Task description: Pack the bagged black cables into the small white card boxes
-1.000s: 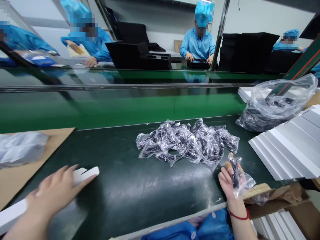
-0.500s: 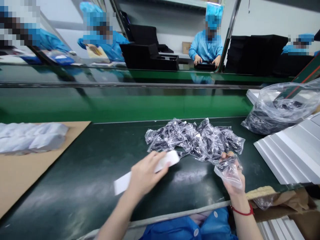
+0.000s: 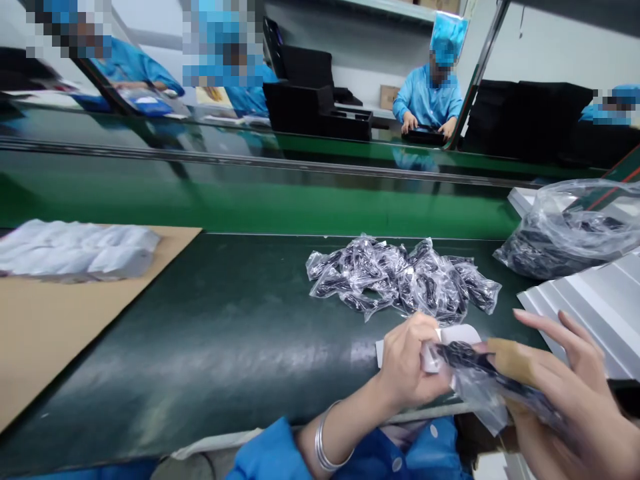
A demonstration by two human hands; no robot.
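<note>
My left hand (image 3: 407, 363) is closed around a folded white card piece (image 3: 461, 333), whose rounded end shows past my fingers. Its fingertips also meet one end of a clear plastic bag (image 3: 480, 393) with a black cable (image 3: 460, 353) inside. On the right, my right hand (image 3: 560, 380) grips the same bagged cable between thumb and a finger wrapped in tan tape, its other fingers stretched out. Motion blurs this bag. Just beyond my hands lies a pile of similar bagged black cables (image 3: 380, 270) on the dark green bench.
White wrapped bundles (image 3: 100, 250) rest on a cardboard sheet (image 3: 55, 340) at left. A large clear bag (image 3: 565, 230) of dark items and white folded card stacks (image 3: 595, 320) stand at right. Behind the green divider (image 3: 300, 203), several co-workers in blue sit at another bench.
My left hand has moved right with the white card piece, up against the bagged cable. My right hand has moved right and turned, still holding the bag. The view has shifted slightly.
</note>
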